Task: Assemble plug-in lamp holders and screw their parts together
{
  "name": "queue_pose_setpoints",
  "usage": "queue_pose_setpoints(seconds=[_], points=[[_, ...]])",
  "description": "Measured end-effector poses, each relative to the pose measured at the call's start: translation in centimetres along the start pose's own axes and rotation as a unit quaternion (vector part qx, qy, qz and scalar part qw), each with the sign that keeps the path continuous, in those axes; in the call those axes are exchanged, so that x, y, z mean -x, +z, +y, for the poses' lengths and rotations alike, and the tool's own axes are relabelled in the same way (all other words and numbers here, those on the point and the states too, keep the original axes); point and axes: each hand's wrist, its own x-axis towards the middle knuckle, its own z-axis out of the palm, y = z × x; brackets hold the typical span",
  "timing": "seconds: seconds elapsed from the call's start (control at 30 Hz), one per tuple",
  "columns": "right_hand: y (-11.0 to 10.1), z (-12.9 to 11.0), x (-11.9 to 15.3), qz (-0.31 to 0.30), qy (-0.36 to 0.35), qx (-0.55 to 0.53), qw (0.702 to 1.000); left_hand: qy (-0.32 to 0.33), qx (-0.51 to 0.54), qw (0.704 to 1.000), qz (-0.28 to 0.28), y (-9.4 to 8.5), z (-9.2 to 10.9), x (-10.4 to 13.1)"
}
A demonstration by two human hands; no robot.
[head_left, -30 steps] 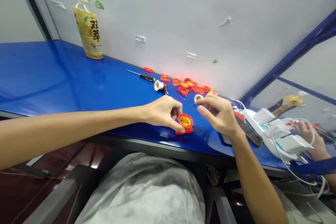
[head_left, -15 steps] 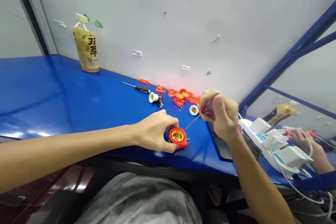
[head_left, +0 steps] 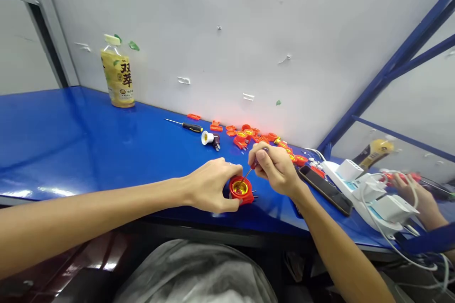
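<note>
My left hand (head_left: pixel 215 186) is closed around a red plug-in lamp socket (head_left: pixel 240 188) at the table's front edge. The socket's brass-coloured opening faces up, and its metal pins point right. In my right hand (head_left: pixel 275 165) is a screwdriver (head_left: pixel 250 171), its handle mostly hidden by my fingers. The thin shaft slants down left, with the tip inside the socket's opening; whether it sits on a screw I cannot tell. Behind my hands lie a white and dark plug-in lamp socket (head_left: pixel 210 138) and several red socket parts (head_left: pixel 241 138).
A black and yellow screwdriver (head_left: pixel 192 127) lies further back on the blue table (head_left: pixel 106 151). A drink bottle (head_left: pixel 119 73) stands by the wall. To the right are a phone (head_left: pixel 325 189) and a white power strip (head_left: pixel 369 199) with cables. Beyond it is another person's hand (head_left: pixel 419 201).
My right hand has moved left and down, bringing the screwdriver tip from beside the socket into its opening. The left hand still holds the socket. The phone is more exposed.
</note>
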Motion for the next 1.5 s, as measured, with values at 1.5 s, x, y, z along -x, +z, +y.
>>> queue_pose_setpoints(seconds=[1.5], points=[[-1.4, -2.8, -1.6, 0.058, -0.056, 0.150, 0.985, 0.009, 0.021, 1.000, 0.003, 0.4, -0.4, 0.1]])
